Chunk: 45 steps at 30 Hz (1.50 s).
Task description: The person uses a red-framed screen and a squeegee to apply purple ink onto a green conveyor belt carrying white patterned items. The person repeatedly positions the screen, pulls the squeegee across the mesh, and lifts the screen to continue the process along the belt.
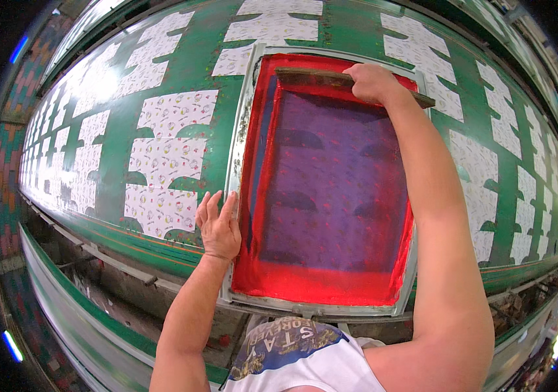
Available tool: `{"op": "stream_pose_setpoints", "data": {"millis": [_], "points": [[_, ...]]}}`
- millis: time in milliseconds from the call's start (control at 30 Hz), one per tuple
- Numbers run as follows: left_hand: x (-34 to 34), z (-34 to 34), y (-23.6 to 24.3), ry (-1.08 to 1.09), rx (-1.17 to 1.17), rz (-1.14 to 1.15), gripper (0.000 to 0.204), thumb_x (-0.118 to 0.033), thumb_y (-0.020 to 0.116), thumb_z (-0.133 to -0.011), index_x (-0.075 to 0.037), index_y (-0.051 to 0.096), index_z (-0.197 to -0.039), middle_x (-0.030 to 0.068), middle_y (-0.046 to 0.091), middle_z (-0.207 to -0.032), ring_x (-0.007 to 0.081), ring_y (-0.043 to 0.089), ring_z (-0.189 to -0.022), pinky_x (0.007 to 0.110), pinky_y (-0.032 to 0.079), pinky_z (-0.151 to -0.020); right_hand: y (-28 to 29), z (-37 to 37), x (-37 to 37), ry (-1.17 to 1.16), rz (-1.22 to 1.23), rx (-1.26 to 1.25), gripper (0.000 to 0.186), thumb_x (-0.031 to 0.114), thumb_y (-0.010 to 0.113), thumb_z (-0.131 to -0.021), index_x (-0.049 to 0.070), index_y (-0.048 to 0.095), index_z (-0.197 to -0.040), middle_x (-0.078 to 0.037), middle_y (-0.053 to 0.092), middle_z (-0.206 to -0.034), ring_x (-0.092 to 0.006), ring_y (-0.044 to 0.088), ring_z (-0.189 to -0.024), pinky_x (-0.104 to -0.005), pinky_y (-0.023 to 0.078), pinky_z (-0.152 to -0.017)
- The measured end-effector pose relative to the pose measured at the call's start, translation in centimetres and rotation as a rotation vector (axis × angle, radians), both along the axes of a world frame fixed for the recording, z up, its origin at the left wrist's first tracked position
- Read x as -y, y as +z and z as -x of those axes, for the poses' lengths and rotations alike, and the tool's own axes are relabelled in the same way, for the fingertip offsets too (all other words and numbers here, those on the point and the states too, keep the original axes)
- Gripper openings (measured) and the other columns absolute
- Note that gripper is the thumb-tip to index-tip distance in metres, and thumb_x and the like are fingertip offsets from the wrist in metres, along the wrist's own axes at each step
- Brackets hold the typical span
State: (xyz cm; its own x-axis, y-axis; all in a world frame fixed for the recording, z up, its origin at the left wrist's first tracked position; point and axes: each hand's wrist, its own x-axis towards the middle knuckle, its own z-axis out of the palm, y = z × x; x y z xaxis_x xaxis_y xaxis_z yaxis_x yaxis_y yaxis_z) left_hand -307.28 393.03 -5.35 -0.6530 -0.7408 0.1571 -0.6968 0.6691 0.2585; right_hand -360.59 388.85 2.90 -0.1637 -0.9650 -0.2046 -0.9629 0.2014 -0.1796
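Observation:
A screen printing frame (237,153) with pale metal sides lies on the green table in front of me. Its purple mesh (334,176) is bordered by wet red ink (318,287), and dark cut-out shapes show through it. Across the far end rests a squeegee (315,77), a long dark bar set slightly aslant. My right hand (375,83) is closed around the bar right of its middle, with the arm reaching over the frame's right part. Fingers apart, my left hand (219,227) lies against the frame's left side and holds nothing.
White patterned fabric pieces (166,163) lie in rows on the long green table (223,111), left, right and beyond the frame. A rail (96,251) runs along the near edge. Another long table (79,320) stands at the lower left, beside a tiled floor (7,196).

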Motion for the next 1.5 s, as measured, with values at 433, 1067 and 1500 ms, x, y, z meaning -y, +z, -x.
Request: {"op": "stream_pose_setpoints", "data": {"millis": [433,1067,1500], "points": [[0.1,-1.2,-1.8,-0.042,-0.136,0.054,0.049,-0.013,0.066,-0.099,-0.018,0.073,-0.147,0.0155,0.057,-0.156,0.0438,0.043,-0.154,0.058,0.030,-0.128,2.5,-13.2,-12.3,0.000,-0.124,0.023,0.042,0.015,0.064,-0.089,0.020,0.082,-0.127,-0.018,0.082,-0.118,-0.0412,0.078,-0.113,-0.0564,0.062,-0.099],[0.1,-2.1,-2.1,0.018,-0.265,0.060,0.022,-0.028,0.075,-0.100,-0.023,0.086,-0.119,0.0081,0.074,-0.126,0.0343,0.062,-0.129,0.053,0.044,-0.112,2.5,-39.5,-36.7,-0.069,0.087,0.008,0.047,0.002,0.069,-0.083,0.017,0.083,-0.125,-0.012,0.079,-0.107,-0.0349,0.077,-0.106,-0.0514,0.062,-0.095],[-1.0,0.1,-2.6,0.171,-0.244,0.016,0.019,-0.026,0.076,-0.097,-0.019,0.087,-0.112,0.0161,0.076,-0.113,0.0371,0.069,-0.116,0.050,0.053,-0.106,0.7,-41.9,-43.8,0.069,0.082,0.073,0.079,0.011,0.085,-0.077,0.012,0.064,-0.154,-0.017,0.063,-0.152,-0.0394,0.059,-0.142,-0.0533,0.048,-0.122]]}}
